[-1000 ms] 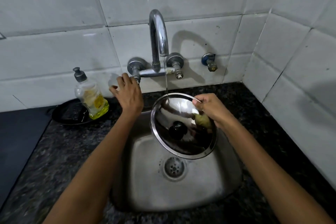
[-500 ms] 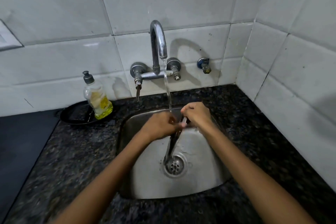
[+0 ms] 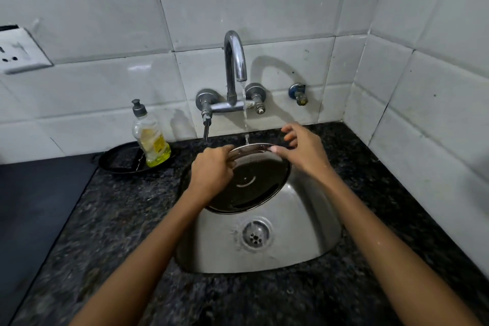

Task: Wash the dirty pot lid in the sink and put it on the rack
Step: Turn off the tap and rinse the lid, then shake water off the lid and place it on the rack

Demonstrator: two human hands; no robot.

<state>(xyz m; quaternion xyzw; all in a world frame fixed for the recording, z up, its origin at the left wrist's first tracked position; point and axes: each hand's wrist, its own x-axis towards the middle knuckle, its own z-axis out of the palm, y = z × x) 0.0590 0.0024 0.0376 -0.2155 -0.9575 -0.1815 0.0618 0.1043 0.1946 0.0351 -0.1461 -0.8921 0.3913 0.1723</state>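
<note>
Both hands grip the pot lid (image 3: 247, 182) over the sink (image 3: 304, 233): left hand (image 3: 211, 171) at nine o'clock, right hand (image 3: 304, 152) at two. The tap (image 3: 235, 61) stream strikes its far rim; tilting and turning would rinse evenly.

White glossy wall tiles (image 3: 238, 2) rise beyond my hands, a socket plate (image 3: 22, 51) far to their left, speckled dark granite counter (image 3: 111, 219) beneath.

No readable text; yellow label on soap bottle (image 3: 150, 137) too blurred.
</note>
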